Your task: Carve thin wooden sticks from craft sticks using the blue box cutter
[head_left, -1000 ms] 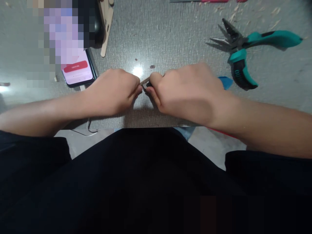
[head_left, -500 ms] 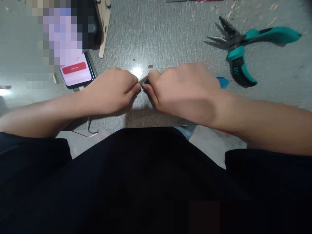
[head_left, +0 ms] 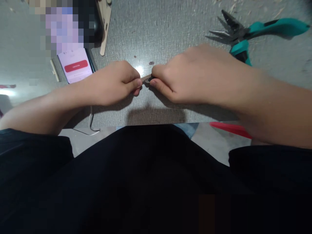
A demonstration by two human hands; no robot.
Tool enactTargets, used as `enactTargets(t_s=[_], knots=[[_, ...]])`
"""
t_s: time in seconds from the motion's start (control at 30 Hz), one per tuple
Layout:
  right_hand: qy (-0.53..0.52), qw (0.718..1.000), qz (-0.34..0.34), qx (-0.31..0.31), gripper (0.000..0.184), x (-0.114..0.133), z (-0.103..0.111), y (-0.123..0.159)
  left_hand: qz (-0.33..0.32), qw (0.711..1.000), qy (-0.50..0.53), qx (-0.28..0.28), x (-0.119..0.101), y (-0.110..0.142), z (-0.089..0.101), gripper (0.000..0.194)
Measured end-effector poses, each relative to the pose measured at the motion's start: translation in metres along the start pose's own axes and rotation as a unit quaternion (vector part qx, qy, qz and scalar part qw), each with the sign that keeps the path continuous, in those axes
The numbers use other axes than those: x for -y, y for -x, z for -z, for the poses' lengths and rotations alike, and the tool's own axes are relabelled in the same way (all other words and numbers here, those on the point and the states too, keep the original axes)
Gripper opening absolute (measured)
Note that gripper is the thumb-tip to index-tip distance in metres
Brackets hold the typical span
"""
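My left hand (head_left: 110, 83) is closed, thumb and fingers pinching a thin wooden craft stick (head_left: 146, 78). A short length of the stick shows between my two hands. My right hand (head_left: 190, 76) is closed at the stick's other end, its thumb laid along a small dark tool (head_left: 150, 79). Most of that tool is hidden in my fist, so I cannot tell its kind. Both hands are just above the tabletop, close to its front edge. Beyond my right wrist lie teal-and-black pliers (head_left: 237, 35) with their jaws apart, one handle partly covered by my arm.
A phone (head_left: 75, 66) with a lit screen lies left of my left hand, and a cable (head_left: 91, 117) hangs over the table edge. Several craft sticks (head_left: 105, 31) lie beside a black object (head_left: 97, 24). Wood shavings are scattered at the back right. Something red (head_left: 230, 129) is below the table edge.
My right hand has shifted slightly right and away from me, leaving more of the stick visible. A blue end that stuck out past my right hand is now hidden. The view has moved a little.
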State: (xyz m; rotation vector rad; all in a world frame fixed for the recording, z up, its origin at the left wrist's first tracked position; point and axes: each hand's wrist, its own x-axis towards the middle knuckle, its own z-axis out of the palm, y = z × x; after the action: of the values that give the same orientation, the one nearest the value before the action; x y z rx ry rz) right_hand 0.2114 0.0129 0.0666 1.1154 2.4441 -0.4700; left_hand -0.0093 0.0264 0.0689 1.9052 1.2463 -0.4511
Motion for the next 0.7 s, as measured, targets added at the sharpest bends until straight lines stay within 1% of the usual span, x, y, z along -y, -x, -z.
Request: enactTargets(t_s=[0.13, 0.27, 0.33, 0.43, 0.7], knots=[[0.008, 1.000, 0.013, -0.007, 0.063, -0.006, -0.003, 0.002, 0.011, 1.000, 0.008, -0.018, 0.000, 0.000, 0.000, 0.041], [0.038, 0.999, -0.020, -0.006, 0.068, 0.000, -0.003, 0.004, -0.011, 1.000, 0.002, 0.007, -0.002, 0.002, 0.001, 0.042], [0.025, 0.999, -0.035, 0.000, 0.070, 0.006, -0.002, 0.004, -0.013, 1.000, 0.002, 0.006, -0.003, 0.003, 0.002, 0.043], [-0.002, 0.999, -0.048, -0.001, 0.068, 0.010, -0.002, 0.002, -0.009, 1.000, 0.001, 0.001, -0.004, 0.003, 0.002, 0.043], [0.017, 0.999, -0.038, -0.005, 0.068, 0.010, -0.001, 0.002, -0.016, 1.000, -0.008, 0.005, -0.002, 0.001, 0.001, 0.042]])
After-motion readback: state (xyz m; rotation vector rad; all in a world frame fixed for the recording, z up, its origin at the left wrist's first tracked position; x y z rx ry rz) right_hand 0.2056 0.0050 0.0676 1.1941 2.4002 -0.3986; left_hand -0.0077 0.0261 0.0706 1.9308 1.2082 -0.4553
